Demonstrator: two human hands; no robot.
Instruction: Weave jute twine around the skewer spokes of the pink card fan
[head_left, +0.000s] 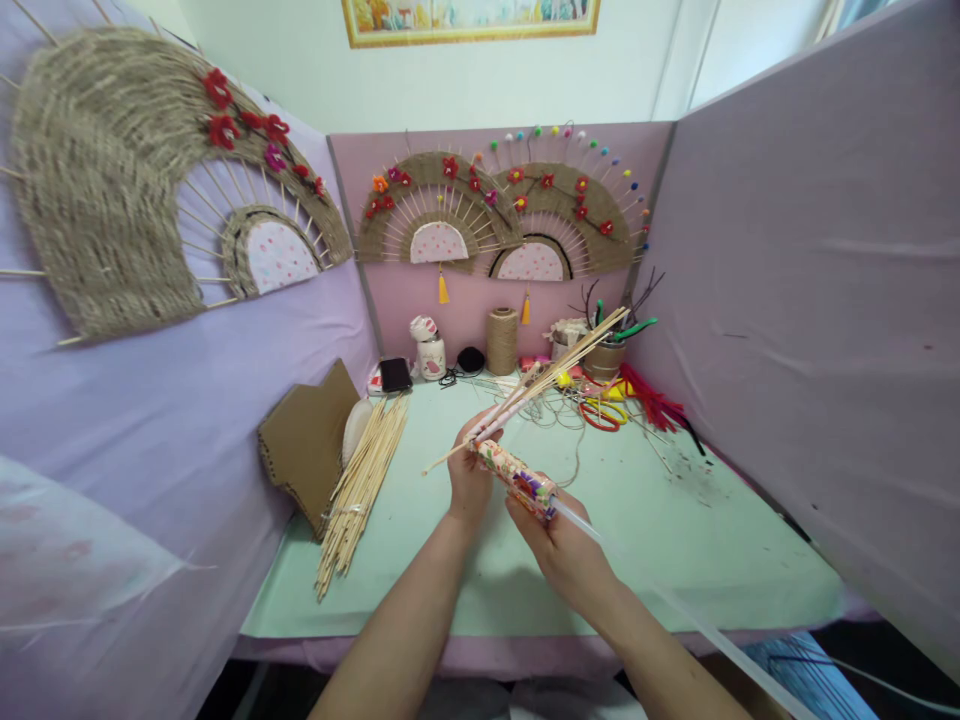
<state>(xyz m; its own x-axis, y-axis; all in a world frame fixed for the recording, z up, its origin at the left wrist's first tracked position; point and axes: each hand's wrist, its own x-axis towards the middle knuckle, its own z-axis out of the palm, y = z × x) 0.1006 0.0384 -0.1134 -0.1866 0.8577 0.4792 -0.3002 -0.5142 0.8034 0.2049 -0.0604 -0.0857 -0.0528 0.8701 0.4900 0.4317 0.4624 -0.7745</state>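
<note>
Over the middle of the table, my left hand [471, 482] is closed around a small pink dotted piece [496, 420], seen nearly edge-on, with thin bamboo sticks [581, 350] fanning out from it to the upper right. My right hand [568, 550] grips a hot glue gun [517, 475] wrapped in a bright floral pattern. A long translucent glue stick [697, 615] runs out of its back end toward the lower right. The gun's tip is close to the pink piece by my left fingers; whether it touches cannot be made out.
Left on the table lie a bundle of bamboo sticks [364, 490] and brown cardboard [311, 445]. Along the back stand a twine spool [502, 340], a white jar [431, 355] and a pot with twigs [604, 358]. Scissors [601, 412] and red strips [652, 400] lie right. Woven fans [112, 180] hang on the partitions.
</note>
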